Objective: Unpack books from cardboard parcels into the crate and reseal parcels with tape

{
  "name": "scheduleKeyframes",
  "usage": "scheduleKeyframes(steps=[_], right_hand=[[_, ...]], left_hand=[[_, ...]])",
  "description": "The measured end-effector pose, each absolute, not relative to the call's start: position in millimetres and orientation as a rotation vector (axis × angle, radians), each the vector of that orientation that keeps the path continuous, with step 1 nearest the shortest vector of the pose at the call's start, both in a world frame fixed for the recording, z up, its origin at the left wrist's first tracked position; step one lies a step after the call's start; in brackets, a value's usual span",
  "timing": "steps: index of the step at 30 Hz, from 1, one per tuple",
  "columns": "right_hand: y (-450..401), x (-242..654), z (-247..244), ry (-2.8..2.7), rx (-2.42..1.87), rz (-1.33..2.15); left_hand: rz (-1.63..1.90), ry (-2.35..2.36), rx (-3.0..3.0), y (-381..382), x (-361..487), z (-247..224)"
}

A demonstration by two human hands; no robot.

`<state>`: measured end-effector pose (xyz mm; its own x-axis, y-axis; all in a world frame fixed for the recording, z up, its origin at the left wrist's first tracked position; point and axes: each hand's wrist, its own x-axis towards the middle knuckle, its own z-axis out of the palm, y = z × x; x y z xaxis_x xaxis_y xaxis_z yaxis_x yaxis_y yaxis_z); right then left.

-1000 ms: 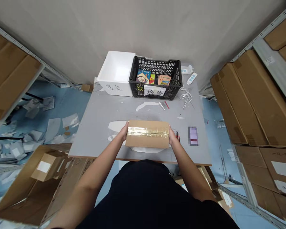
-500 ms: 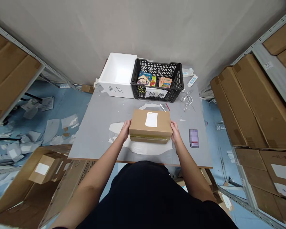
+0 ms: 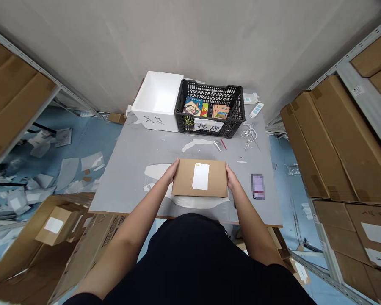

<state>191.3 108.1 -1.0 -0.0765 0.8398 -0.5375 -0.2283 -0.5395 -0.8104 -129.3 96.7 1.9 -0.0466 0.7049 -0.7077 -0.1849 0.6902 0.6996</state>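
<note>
Between my two hands is a brown cardboard box (image 3: 184,178) with a white label (image 3: 201,176) on its upper face. My left hand (image 3: 171,170) grips its left end, and my right hand (image 3: 231,176) grips the right end. Fingers on the far sides of the box are partly hidden. Under and around it, white torn patches (image 3: 197,203) mark the grey table (image 3: 127,169). A phone (image 3: 258,186) with a blurred screen lies to the right of my right hand.
At the table's back stand a white foam bin (image 3: 155,120) and a black crate (image 3: 235,123) holding several booklets. A white cable (image 3: 249,133) and power strip (image 3: 256,109) lie right of it. Shelves of cartons (image 3: 336,140) flank both sides; a large open carton (image 3: 92,250) stands lower left.
The box has tilted between my hands and come slightly nearer to me. Its label face now shows more fully, and the taped front side is out of sight.
</note>
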Motion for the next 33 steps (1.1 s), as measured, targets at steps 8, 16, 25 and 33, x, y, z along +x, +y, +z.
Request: scheduleKeyframes(steps=[8, 16, 25, 33], right_hand=[[108.9, 192.6, 14.6, -0.621, -1.295, 1.638], [78.4, 206.0, 26.1, -0.783, -1.319, 1.461], [10.0, 220.5, 5.6, -0.819, -1.299, 1.572], [-24.4, 249.5, -30.9, -0.891, -1.537, 1.37]], left_hand=[[1.104, 1.386, 0.495, 91.7, -116.8, 16.3], [1.227, 1.499, 0.657, 59.4, -118.1, 19.3], [1.067, 1.483, 0.906, -29.4, -126.6, 4.3], [0.99, 1.573, 0.972, -53.5, -122.2, -5.0]])
